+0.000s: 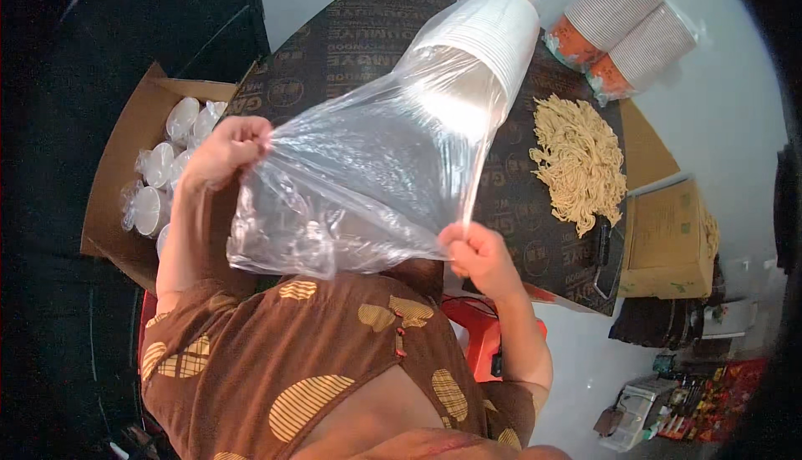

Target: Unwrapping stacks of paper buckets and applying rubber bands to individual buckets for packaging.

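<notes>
A clear plastic bag (359,151) is stretched wide between my two hands. My left hand (230,149) is closed on the bag's edge at the left, and my right hand (480,257) pinches another part of the edge at the lower right. The bag's far end reaches over a stack of white paper bowls or cups (501,30) lying on its side on the dark printed table (359,30). Where the film covers the stack, glare hides part of it.
Left of the table, a cardboard box (117,180) holds several wrapped white stacks. Two bagged cup stacks (622,0) with orange bases lie at the far right. Beige strings (579,159) are heaped on the table's right side, near a closed cardboard carton (668,243).
</notes>
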Demonstrator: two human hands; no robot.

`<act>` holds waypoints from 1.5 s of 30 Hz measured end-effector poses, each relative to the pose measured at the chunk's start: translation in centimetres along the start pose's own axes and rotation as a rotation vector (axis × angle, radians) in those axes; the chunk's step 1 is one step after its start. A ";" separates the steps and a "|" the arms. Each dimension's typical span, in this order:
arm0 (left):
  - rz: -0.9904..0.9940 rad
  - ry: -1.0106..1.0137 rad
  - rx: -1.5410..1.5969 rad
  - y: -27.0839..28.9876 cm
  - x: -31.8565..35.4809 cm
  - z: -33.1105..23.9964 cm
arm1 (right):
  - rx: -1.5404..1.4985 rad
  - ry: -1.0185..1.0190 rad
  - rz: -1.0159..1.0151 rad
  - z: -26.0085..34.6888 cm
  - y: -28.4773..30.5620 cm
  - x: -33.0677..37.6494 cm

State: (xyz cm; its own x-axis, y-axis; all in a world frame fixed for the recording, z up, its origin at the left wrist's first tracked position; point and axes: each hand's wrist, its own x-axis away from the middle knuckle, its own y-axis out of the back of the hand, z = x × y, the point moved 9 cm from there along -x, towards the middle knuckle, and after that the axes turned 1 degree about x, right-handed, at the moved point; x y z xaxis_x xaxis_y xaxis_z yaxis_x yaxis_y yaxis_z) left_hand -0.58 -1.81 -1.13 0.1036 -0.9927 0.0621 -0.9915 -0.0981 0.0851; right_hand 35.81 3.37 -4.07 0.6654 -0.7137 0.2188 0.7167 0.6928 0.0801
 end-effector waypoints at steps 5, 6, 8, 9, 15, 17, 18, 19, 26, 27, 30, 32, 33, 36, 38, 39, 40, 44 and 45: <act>-0.176 -0.052 -0.136 3.3 -1.0 -2.9 | 0.458 0.201 -0.032 1.7 1.0 0.3; -0.227 -0.080 -0.169 3.5 -1.0 -3.9 | 0.528 0.146 -0.074 2.5 2.0 0.5; -0.238 -0.120 -0.212 4.4 -1.8 -4.1 | 0.399 0.149 -0.159 2.0 4.0 0.3; -0.252 -0.119 -0.216 3.9 -1.9 -4.0 | 0.255 0.113 -0.202 1.6 4.7 0.2; -0.026 0.071 -0.259 -1.4 -2.2 0.2 | -0.035 0.035 -0.229 0.9 2.3 -2.8; -0.008 0.134 -0.180 -3.5 -0.3 0.1 | -0.172 0.033 -0.104 1.0 0.1 -4.0; 0.051 0.180 -0.195 -3.7 0.0 1.1 | -0.315 0.056 -0.135 1.2 -0.8 -4.4; 0.100 0.227 -0.207 -3.4 0.8 2.4 | -0.316 0.055 -0.127 0.9 -1.1 -4.6; -0.007 0.307 -0.240 4.2 6.0 4.1 | -0.178 -0.208 0.166 0.6 -3.3 -2.7; -0.047 0.272 -0.210 5.7 6.2 3.7 | -0.178 -0.207 0.162 0.4 -2.6 -2.1; -0.219 0.158 -0.222 8.7 6.2 1.8 | 0.088 -0.256 0.244 -0.3 -0.8 -0.6; -0.296 0.051 -0.375 8.8 5.1 -1.2 | 0.172 -0.216 0.038 0.2 2.6 -0.3; -0.342 0.019 -0.432 9.5 4.3 -2.2 | 0.175 -0.203 -0.104 0.0 4.9 -0.6; -0.417 -0.118 -0.402 10.4 -0.3 -5.8 | 0.093 0.068 -0.382 3.1 8.4 -1.4; -0.332 -0.187 -0.371 7.2 -4.6 -9.3 | -0.056 0.187 -0.410 3.1 9.8 -2.6; -0.283 -0.237 -0.375 5.0 -6.7 -11.0 | -0.038 0.186 -0.395 2.6 10.4 -3.6; -0.203 -0.222 -0.336 3.7 -9.2 -11.0 | -0.040 0.187 -0.393 2.8 10.2 -4.3; -0.060 -0.114 -0.246 -0.7 -16.5 -10.3 | 0.064 0.242 -0.398 4.0 8.1 -6.5; -0.035 -0.067 -0.228 -1.5 -18.4 -9.9 | 0.053 0.244 -0.397 4.1 8.0 -7.1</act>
State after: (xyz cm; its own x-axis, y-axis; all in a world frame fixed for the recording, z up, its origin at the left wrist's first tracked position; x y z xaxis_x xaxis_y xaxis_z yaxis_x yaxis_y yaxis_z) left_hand -0.21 17.26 7.41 0.1242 -0.9922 -0.0106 -0.9433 -0.1214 0.3089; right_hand 35.95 14.44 -1.01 0.3763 -0.9236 -0.0732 0.9182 0.3613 0.1626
